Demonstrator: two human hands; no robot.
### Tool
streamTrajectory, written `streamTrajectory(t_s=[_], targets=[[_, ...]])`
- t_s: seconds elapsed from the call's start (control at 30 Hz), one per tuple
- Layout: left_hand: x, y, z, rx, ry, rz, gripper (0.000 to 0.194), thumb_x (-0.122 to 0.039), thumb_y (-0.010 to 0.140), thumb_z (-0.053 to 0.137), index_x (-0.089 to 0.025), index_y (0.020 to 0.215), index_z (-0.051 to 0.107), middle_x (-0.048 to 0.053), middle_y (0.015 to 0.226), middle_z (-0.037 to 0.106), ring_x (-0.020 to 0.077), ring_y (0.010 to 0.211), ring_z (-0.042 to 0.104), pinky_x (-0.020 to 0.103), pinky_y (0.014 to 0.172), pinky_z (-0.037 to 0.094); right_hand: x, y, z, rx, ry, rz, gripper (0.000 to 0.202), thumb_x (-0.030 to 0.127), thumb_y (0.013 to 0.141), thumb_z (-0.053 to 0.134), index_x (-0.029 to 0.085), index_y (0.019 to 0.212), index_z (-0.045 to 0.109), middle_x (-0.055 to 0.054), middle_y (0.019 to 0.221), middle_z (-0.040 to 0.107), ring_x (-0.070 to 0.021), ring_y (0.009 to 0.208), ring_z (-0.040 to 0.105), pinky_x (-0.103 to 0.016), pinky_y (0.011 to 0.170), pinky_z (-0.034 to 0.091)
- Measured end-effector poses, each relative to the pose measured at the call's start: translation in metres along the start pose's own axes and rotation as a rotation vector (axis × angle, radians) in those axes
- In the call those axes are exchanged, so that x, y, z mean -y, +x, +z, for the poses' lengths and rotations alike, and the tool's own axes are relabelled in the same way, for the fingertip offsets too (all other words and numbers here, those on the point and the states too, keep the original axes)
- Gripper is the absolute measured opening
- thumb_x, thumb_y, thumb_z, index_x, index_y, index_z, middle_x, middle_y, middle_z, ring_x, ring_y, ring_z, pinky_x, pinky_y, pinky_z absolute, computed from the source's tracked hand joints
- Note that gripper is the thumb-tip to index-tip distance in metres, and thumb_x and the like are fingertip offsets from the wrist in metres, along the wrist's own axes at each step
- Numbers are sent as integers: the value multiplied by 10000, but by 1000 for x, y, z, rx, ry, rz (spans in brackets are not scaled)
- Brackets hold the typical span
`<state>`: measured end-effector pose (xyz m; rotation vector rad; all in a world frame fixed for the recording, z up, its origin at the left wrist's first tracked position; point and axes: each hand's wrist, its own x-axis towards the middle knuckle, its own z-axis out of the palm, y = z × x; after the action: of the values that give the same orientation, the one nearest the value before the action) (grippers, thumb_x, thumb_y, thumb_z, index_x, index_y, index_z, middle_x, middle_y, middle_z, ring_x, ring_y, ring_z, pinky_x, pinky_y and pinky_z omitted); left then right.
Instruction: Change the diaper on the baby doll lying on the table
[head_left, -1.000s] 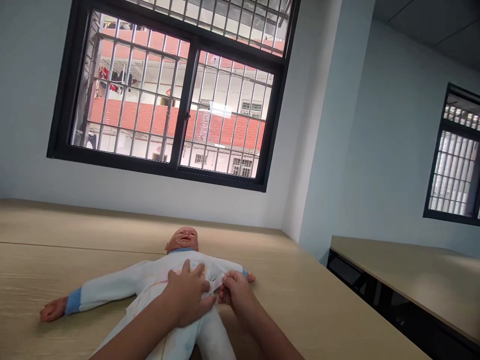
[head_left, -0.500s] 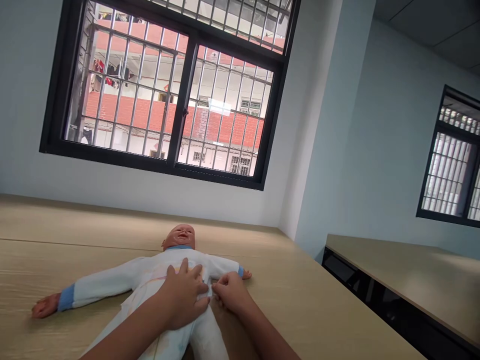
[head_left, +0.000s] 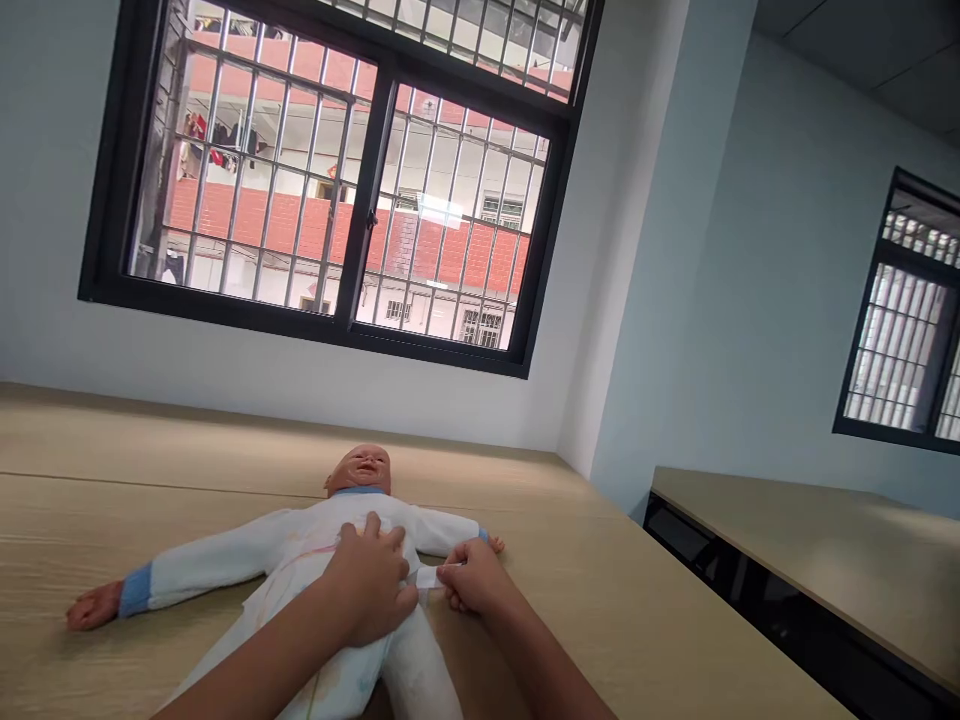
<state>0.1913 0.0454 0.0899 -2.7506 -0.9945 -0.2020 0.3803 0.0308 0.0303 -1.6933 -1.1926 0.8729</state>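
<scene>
A baby doll (head_left: 214, 560) lies on its back on the wooden table (head_left: 585, 600), its head towards the window and its arms spread out. It wears a white outfit with blue cuffs and a blue collar. My left hand (head_left: 373, 585) rests open on the doll's belly, fingers apart. Beside the doll's waist, my right hand (head_left: 474, 577) pinches the end of a short white strip (head_left: 427, 577). The strip stretches from the side of the clothing to my fingertips. My left forearm hides part of the doll's lower body.
A barred window (head_left: 337, 190) with a dark frame is in the wall behind the table. At the right stands a second table (head_left: 810, 540) with a black front, beyond a gap. Another barred window (head_left: 900, 320) shows at the far right.
My right hand has moved slightly right, away from the doll's waist, and the white strip now shows pulled out between them. My left hand stays nearly in place.
</scene>
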Motion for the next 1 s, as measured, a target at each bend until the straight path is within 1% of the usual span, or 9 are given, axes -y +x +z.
streamTrajectory(t_s=[0.23, 0.37, 0.47, 0.53, 0.6, 0.7, 0.83, 0.93, 1.0], targets=[[0, -2, 5, -49, -5, -4, 470, -398, 892, 357, -219, 965, 785, 173, 1104, 680, 439, 1113, 521, 641, 815, 407, 15, -15, -3, 166, 17, -84, 135, 171, 723, 562, 194, 609, 494, 56, 457, 517, -85, 380, 433, -216, 408, 300], [-3, -1, 3, -24, -7, -30, 503, -435, 877, 364, -184, 1005, 781, 202, 1132, 670, 468, 1123, 517, 657, 821, 395, 17, -14, 3, 169, 40, -80, 131, 192, 736, 586, 187, 636, 500, 58, 474, 531, -80, 390, 439, -212, 413, 285], [-4, -2, 2, -14, -22, -36, 521, -446, 889, 354, -172, 1033, 773, 207, 1205, 652, 489, 1230, 463, 676, 907, 356, 15, -10, 6, 160, 122, -44, 174, 230, 760, 615, 184, 644, 494, 54, 471, 528, -71, 383, 409, -213, 413, 250], [-2, -3, 4, -5, -59, -21, 522, -434, 897, 350, -169, 1107, 748, 202, 1264, 637, 491, 1306, 412, 688, 977, 316, 14, -9, 9, 165, 215, -20, 202, 261, 762, 646, 178, 654, 497, 51, 483, 531, -64, 390, 399, -209, 422, 239], [0, -4, 7, -7, -110, -10, 537, -430, 890, 367, -164, 1230, 687, 194, 1308, 625, 491, 1360, 364, 698, 1030, 277, 15, -8, 12, 188, 329, -3, 221, 277, 740, 690, 168, 668, 512, 45, 515, 546, -55, 412, 412, -198, 441, 257], [5, -3, 14, -13, -186, -12, 650, -442, 860, 410, -149, 1432, 505, 180, 1399, 576, 471, 1411, 310, 697, 1090, 226, 17, -7, 18, 226, 485, 16, 251, 277, 679, 762, 150, 695, 546, 31, 562, 564, -51, 452, 447, -183, 469, 298], [10, 0, 21, 0, -257, 19, 764, -403, 845, 407, -87, 1532, 301, 203, 1513, 441, 369, 1432, 341, 643, 1151, 189, 16, -3, 27, 270, 656, 38, 251, 237, 628, 791, 136, 685, 567, 17, 578, 562, -48, 475, 447, -161, 459, 288], [11, -1, 19, -32, -308, 46, 812, -338, 833, 419, -23, 1547, 197, 239, 1473, 480, 310, 1400, 413, 575, 1170, 220, 15, 0, 32, 282, 740, 43, 176, 193, 643, 759, 130, 674, 598, 11, 593, 560, -45, 481, 430, -148, 447, 273], [10, -6, 16, -63, -348, 65, 803, -303, 846, 416, -15, 1552, 166, 218, 1412, 556, 289, 1356, 470, 515, 1162, 281, 15, 1, 34, 285, 766, 44, 113, 167, 666, 727, 136, 669, 618, 9, 607, 561, -49, 490, 425, -150, 456, 289]])
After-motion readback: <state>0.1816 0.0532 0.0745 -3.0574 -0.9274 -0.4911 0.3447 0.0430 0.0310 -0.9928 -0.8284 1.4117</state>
